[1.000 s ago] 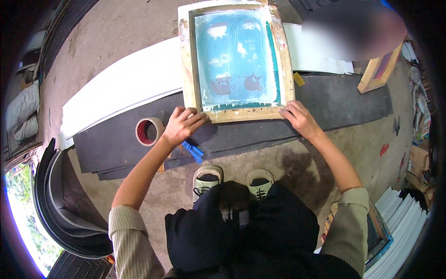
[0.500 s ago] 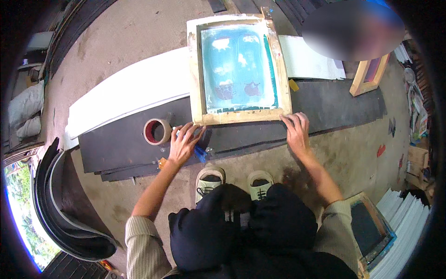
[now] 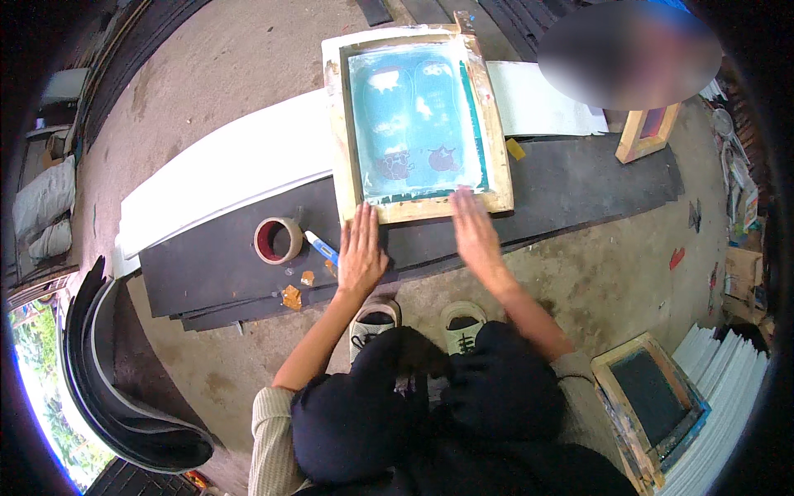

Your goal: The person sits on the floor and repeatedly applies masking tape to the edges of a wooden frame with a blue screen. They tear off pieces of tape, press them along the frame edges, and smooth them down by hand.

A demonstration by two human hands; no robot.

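Observation:
A wooden screen printing frame (image 3: 423, 213) with pale blue mesh lies across a white sheet (image 3: 240, 153) and a black sheet (image 3: 571, 178). Faint footprint-like outlines and small darker shapes show in its mesh. My left hand (image 3: 361, 255) rests its outstretched fingers on the lower left corner of the wood. The fingers of my right hand (image 3: 475, 236), slightly blurred, reach straight over the lower bar, right of its middle. Neither hand grips anything. Beside my left hand lies a blue and white pen-like tube (image 3: 321, 247), partly behind the hand.
A tape roll (image 3: 278, 240) sits on the black sheet near crumpled brown tape bits (image 3: 292, 298). At far right, a smaller wooden frame (image 3: 649, 135) stands near a blurred person. Another screen frame (image 3: 649, 401) leans by stacked white sheets (image 3: 728, 397); curved black sheets (image 3: 91, 388) stand at left.
Both hands have moved from the frame's lower corners onto its lower bar, the right one moving inward. The frame has shifted slightly left. The pen-like tube is now more exposed.

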